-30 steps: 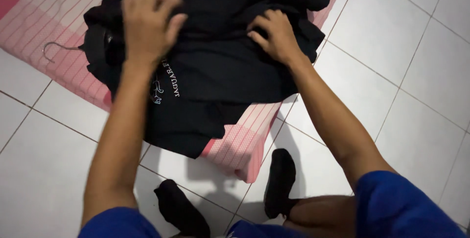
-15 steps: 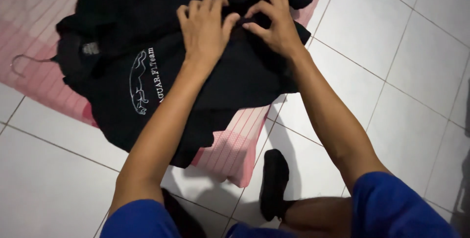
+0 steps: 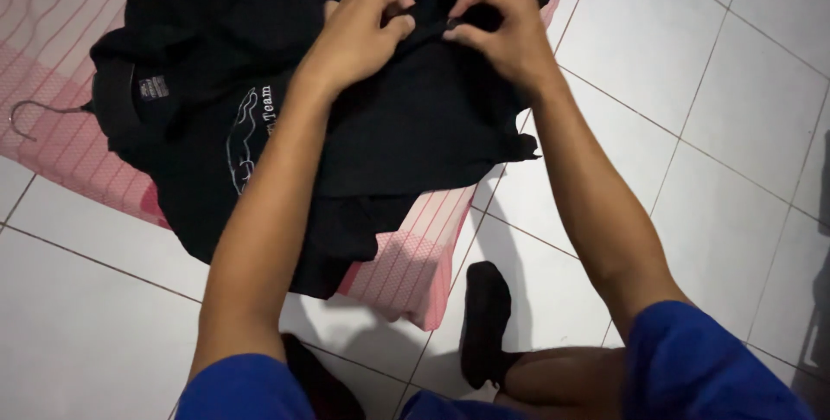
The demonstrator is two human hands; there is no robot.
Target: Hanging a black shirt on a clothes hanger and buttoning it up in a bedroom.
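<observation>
- Hands at the garment's far edge: the left hand and the right hand were set close together on a black shirt, each grip pinched shut on a small fold of the cloth between thumb and fingertips.
- Position of the shirt: it lay spread over a pink striped mattress on the white tiled floor, its near hem hanging slightly over the mattress corner. A white outline emblem on the chest faced up, just left of the left forearm.
- Hanger: a wire hanger hook stuck out from the collar end at the left, which suggests the hanger was inside the shirt; the rest of it was hidden under the cloth.
- Surroundings: the person's feet in black socks rested on the tiles just below the mattress corner, and blue shorts filled the lower edge of the view.
- Handling note, as a judgement: with both pinches so near each other, only a narrow strip of cloth was controlled. Keeping each pinch through every layer at the edge, and drawing the hands evenly so the fabric stayed flat on the mattress, would likely prevent bunching and keep the hanging hem from dragging the shirt off the corner.
</observation>
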